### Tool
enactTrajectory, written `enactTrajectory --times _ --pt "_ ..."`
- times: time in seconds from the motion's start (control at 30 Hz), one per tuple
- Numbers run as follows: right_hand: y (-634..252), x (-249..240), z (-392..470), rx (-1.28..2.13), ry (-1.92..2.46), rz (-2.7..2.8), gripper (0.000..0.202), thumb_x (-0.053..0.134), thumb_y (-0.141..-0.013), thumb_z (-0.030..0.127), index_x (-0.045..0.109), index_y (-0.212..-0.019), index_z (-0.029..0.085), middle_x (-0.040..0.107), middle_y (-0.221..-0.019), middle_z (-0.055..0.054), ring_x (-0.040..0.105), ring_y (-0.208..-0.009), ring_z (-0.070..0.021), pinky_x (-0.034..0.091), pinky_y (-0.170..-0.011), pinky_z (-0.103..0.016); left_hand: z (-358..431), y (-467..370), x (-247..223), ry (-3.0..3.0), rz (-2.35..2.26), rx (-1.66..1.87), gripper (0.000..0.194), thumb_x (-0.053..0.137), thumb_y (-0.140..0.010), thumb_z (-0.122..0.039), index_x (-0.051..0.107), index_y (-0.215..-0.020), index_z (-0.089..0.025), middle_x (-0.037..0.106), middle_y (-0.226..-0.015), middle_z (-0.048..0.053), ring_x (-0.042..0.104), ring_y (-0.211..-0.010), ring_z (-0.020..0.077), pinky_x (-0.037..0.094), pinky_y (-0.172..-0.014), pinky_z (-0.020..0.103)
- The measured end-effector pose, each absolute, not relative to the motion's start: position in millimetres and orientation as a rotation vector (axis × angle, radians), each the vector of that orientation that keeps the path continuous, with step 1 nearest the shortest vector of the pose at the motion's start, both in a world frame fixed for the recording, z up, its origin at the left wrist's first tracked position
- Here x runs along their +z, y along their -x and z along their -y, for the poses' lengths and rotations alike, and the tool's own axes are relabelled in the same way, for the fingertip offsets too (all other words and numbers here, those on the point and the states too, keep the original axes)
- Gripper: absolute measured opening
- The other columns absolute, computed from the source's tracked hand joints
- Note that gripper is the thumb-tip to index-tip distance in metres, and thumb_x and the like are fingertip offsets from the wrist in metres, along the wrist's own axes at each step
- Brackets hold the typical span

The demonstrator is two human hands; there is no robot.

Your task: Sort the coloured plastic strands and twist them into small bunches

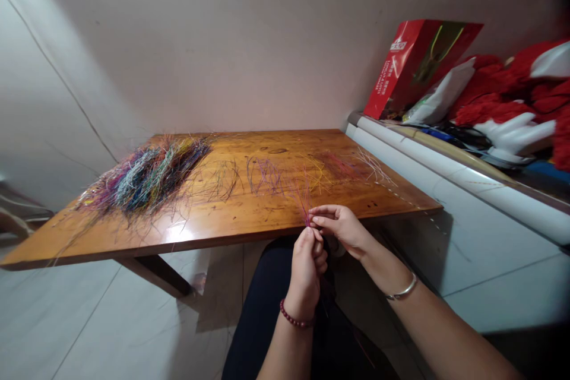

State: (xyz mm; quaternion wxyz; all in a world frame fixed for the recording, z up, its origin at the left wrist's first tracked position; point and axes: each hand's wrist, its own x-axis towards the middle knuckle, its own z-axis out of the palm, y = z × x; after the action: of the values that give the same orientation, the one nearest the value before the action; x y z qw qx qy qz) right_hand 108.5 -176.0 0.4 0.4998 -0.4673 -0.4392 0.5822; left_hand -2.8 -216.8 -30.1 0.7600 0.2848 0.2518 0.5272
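Note:
Thin magenta strands (303, 200), which look like fine wire, rise from my hands just in front of the table's near edge. My left hand (307, 258), with a beaded bracelet at the wrist, is closed around their lower part. At the same spot my right hand (347, 230) has its thumb and fingertips pinched together on the strands, just above the left thumb. Loose ends hang below the hands over dark trousers. On the table beyond lie small spread groups of purple strands (269, 175), yellow strands (317, 173), red strands (342, 166) and white strands (376, 167).
A large tangled heap of many-coloured strands (154, 175) covers the left of the wooden table (214, 227). Along the right stands a white chest-like surface (481, 237) bearing a red paper bag (396, 68), red fluffy material (485, 107) and a white hand form (519, 133). A wall rises behind.

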Motion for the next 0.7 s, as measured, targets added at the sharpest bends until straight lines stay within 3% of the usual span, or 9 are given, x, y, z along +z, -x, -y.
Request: enactTrajectory --times 0.7 --pt "-107.2 -1.5 177.0 1.414 1.104 1.036 0.031 0.082 -0.057 0.031 0.072 -0.084 0.017 0.072 -0.083 -0.006 0.067 -0.073 -0.0152 0.053 -0.068 -0.026 215.5 1.7 -31.0 -0.612 -0.555 1.152 0.034 0.049 -0.085 -0.049 0.039 -0.074 -0.018 0.02 -0.053 -0.009 0.009 -0.041 0.0029 0.006 -0.038 0.017"
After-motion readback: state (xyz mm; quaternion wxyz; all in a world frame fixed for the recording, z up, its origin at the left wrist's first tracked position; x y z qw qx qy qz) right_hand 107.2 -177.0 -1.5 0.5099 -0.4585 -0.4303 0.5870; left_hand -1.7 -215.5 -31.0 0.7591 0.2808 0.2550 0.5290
